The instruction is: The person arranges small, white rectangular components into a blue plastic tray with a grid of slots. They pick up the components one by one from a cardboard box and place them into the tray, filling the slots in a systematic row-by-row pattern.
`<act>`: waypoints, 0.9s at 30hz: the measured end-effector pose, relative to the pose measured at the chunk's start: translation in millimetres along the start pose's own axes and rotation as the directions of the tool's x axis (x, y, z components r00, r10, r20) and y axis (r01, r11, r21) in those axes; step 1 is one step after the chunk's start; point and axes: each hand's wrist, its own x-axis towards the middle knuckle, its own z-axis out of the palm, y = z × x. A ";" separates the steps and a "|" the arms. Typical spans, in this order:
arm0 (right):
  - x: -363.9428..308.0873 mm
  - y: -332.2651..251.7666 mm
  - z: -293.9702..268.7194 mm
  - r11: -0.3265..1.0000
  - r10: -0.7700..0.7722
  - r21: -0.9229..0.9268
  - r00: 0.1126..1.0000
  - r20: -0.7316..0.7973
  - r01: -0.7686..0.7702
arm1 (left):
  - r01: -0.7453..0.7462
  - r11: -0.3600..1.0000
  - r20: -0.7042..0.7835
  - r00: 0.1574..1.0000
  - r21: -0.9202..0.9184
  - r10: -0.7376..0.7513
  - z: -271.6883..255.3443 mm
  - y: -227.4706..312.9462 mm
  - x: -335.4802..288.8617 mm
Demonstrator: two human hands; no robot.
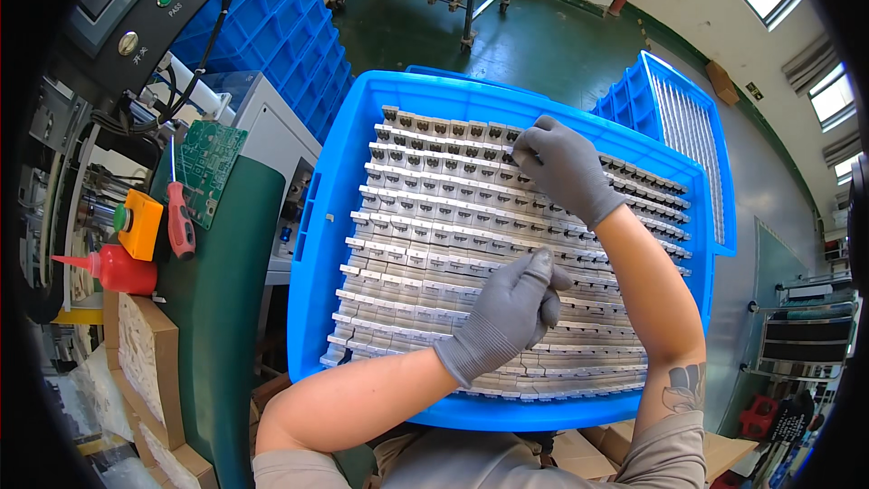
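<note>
Below me a large blue plastic crate (317,294) holds many small pale-grey blocks (425,234) packed in long rows. Dark contacts show on the blocks of the far rows. My right hand (570,167), in a grey knit glove, is over the far rows with its fingers bent down and pinched at the block tops. Whatever lies between those fingertips is hidden. Nearer to me, my left hand (507,312), gloved alike, hovers over the middle rows. Its thumb is pressed toward curled fingers, and I cannot make out anything in them.
To the left, a green-covered bench (222,308) carries a circuit board (211,163), a red-handled screwdriver (180,222), an orange button box (141,222) and a red squeeze bottle (122,269). Stacked blue crates (272,27) stand behind; another filled crate (644,109) is at far right.
</note>
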 end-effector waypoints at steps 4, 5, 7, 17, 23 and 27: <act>0.9 -3.6 -0.2 0.998 -0.004 -0.067 1.000 0.022 0.006 | -0.004 1.000 0.000 1.000 0.006 0.004 0.2 -0.1 0.6; 0.9 -4.8 -1.0 0.996 -0.007 -0.091 1.000 0.020 0.009 | -0.002 1.000 -0.002 1.000 0.004 0.002 0.2 0.0 0.7; -2.3 -7.5 -5.8 0.998 -0.025 -0.057 0.999 -0.046 0.023 | 0.000 1.000 0.001 1.000 0.000 0.000 -0.5 0.4 0.9; -25.3 -28.1 -44.2 0.937 0.066 0.348 0.995 -0.073 -0.037 | -0.028 0.985 -0.021 0.999 -0.170 0.025 -6.0 -0.3 8.2; -66.5 -73.0 -93.9 0.907 -0.193 0.418 0.933 0.302 0.052 | -0.093 0.975 0.002 0.995 -0.202 0.095 -11.0 -8.3 11.7; -83.3 -83.5 -81.9 0.944 -0.244 0.296 0.908 0.340 0.143 | 0.004 0.977 0.014 1.000 -0.212 -0.001 -7.7 -2.2 8.7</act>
